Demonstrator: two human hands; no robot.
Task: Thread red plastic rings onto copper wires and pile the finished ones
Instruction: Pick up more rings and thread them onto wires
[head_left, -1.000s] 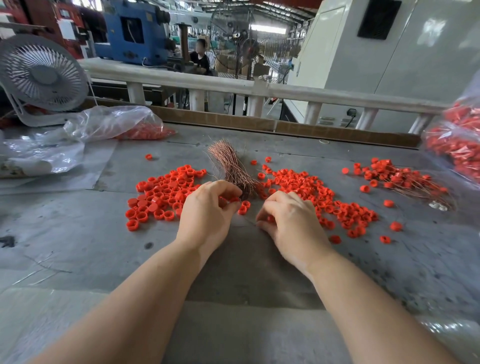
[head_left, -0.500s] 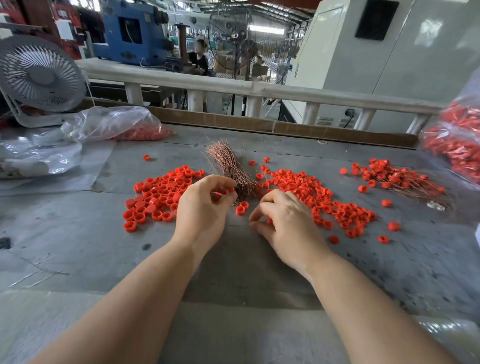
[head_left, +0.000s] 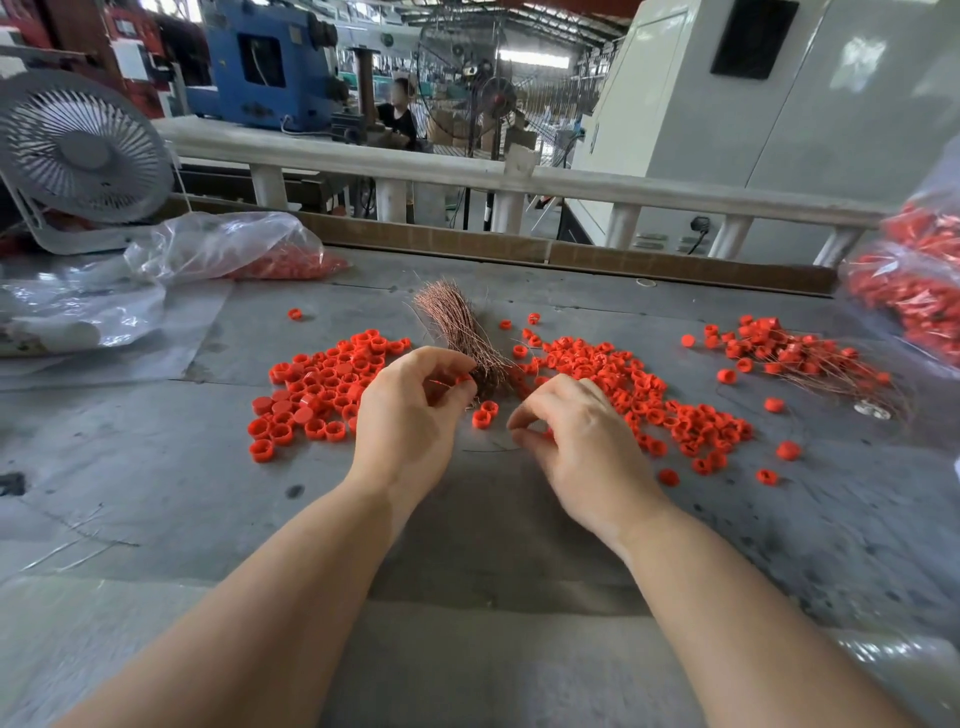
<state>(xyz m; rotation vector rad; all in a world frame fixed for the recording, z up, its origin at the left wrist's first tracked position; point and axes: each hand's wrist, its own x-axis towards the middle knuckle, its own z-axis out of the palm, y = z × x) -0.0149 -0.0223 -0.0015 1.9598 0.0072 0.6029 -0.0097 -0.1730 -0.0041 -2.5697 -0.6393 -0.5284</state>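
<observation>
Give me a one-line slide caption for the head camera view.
Left hand pinches a red plastic ring beside the copper wire bundle; right hand curls above the grey table.

wire bundle (head_left: 457, 332) between ring piles (head_left: 322, 387)

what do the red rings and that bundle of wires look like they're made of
Rings: likely moulded plastic, with a uniform bright red, smooth, slightly glossy surface. Wires: probably bare copper, thin strands with a pinkish-brown metallic glint.
</observation>
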